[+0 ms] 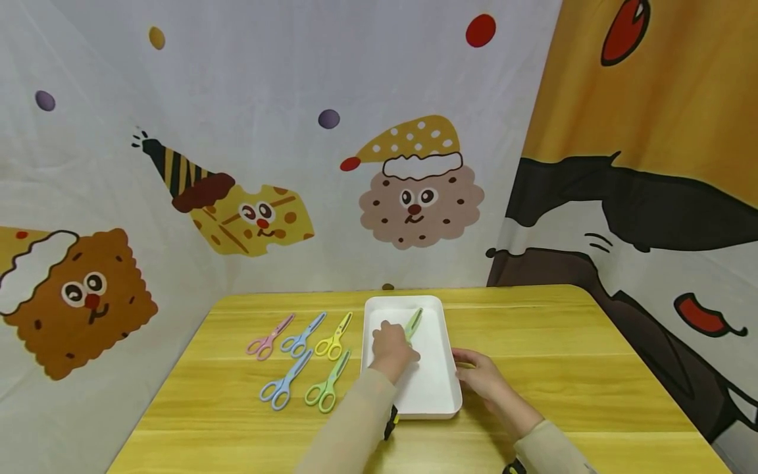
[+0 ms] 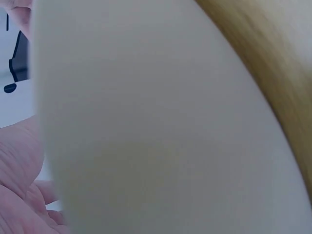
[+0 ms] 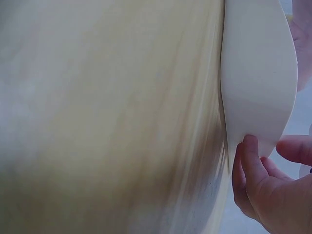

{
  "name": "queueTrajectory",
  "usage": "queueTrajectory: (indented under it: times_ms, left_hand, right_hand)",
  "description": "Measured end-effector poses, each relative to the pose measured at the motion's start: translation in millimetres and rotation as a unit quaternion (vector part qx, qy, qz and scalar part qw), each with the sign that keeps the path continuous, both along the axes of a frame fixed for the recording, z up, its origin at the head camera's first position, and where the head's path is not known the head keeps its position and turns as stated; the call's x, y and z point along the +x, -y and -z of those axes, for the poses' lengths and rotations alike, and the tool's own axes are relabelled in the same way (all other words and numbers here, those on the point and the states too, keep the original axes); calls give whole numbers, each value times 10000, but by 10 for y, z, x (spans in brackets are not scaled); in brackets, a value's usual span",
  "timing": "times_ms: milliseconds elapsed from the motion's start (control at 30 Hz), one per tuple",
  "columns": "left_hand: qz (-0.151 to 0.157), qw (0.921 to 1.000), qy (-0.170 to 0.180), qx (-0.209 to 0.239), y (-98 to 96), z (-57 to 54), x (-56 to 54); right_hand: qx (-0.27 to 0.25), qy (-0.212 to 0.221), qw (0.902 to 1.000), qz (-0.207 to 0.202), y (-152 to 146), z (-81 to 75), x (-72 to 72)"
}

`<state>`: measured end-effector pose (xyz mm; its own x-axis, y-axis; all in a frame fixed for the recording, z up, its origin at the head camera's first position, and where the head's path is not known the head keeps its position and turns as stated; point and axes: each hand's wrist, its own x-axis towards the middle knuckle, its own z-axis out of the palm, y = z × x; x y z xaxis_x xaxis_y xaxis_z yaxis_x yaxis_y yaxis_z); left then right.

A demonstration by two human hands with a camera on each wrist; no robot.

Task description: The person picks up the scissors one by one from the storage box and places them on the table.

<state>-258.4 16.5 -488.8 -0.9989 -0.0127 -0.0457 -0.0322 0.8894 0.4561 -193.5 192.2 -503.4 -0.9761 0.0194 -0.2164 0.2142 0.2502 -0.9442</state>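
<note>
A white tray (image 1: 429, 388) lies on the table in the head view. Inside it, green scissors (image 1: 414, 321) point their blades toward the far edge. My left hand (image 1: 392, 349) reaches over the tray and grips these scissors near the handles, which it hides. Along the tray's right side, my right hand (image 1: 482, 375) holds the edge. The right wrist view shows fingers (image 3: 251, 151) against the tray's outer wall (image 3: 258, 73) and another digit at the rim. Tray wall (image 2: 146, 107) fills most of the left wrist view, with part of the left hand (image 2: 22, 170) beside it.
Left of the tray lie several more scissors: pink (image 1: 266, 343), upper blue (image 1: 301, 339), yellow (image 1: 333, 342), lower blue (image 1: 284, 385) and green ones (image 1: 326, 388). A cartoon-printed cloth (image 1: 331, 66) hangs behind the wooden table (image 1: 551, 355).
</note>
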Motion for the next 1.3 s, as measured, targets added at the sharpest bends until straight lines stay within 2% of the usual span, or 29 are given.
queueTrajectory:
  times_ms: [300,500,633,767,1033,1300]
  left_hand:
    - [97,9996,-45,-258,81,-23,-8]
    - [60,9997,-23,-223,125,12,-39]
    - [192,9992,-154,-324,157,24,-39]
    - [260,9987,-299,-311,182,-4,-27]
    - [305,9993,-201,0,227,-71,4]
    - [390,9987,-313,-137,309,-101,36]
  right_hand:
    - [43,9,10000,3,-1,7,2]
    - [152,3,9999,-8,-3,1,0]
    - [150,21,9999,-18,0,-2,-1]
    - [97,40,9999,9,-1,3,3]
    - [109,23,9999,6,-1,-8,8]
    - [114,-5,9999,-33,-5,-8,8]
